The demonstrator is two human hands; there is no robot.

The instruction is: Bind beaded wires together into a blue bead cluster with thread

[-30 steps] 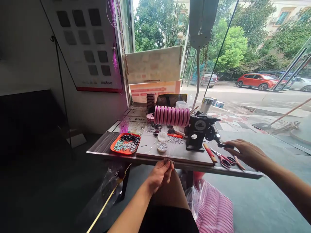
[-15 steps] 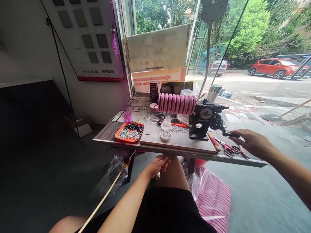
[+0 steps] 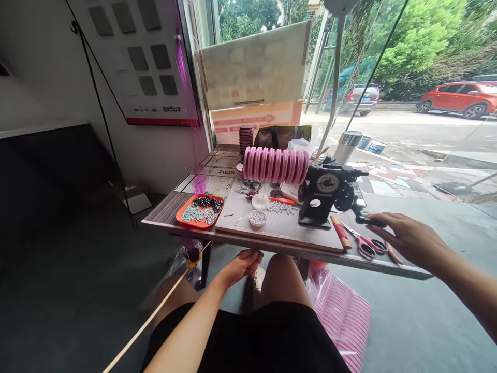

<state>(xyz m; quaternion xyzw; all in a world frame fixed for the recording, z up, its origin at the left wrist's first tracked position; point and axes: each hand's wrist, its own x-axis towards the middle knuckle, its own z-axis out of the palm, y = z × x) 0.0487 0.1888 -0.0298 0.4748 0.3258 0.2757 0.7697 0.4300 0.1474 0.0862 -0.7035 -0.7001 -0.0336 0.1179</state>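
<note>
A black hand-cranked winding machine [image 3: 315, 215] stands on a board at the table's front, with a row of pink ring-shaped spools [image 3: 276, 165] on its shaft. My right hand [image 3: 411, 238] is closed round the crank handle [image 3: 375, 221] at the machine's right side. Low at the table's front edge, my left hand [image 3: 241, 267] is closed, its fingers pressed together. What it holds, if anything, is too small to make out. Just right of the machine lie red-handled scissors [image 3: 367, 249] and a red-and-tan stick [image 3: 340, 233], near my right hand.
An orange tray [image 3: 179, 220] holds small black, silver and teal parts. Near it stands a small white dish of beads [image 3: 258, 219], with loose beads alongside. A thin yellowish rod [image 3: 149, 318] slants past my left arm. Bagged pink rings [image 3: 344, 316] rest on the floor under the table.
The view has shifted slightly, and my left knee has come into view at the left. My right hand stays on the crank, and my left hand remains closed below the table edge.
</note>
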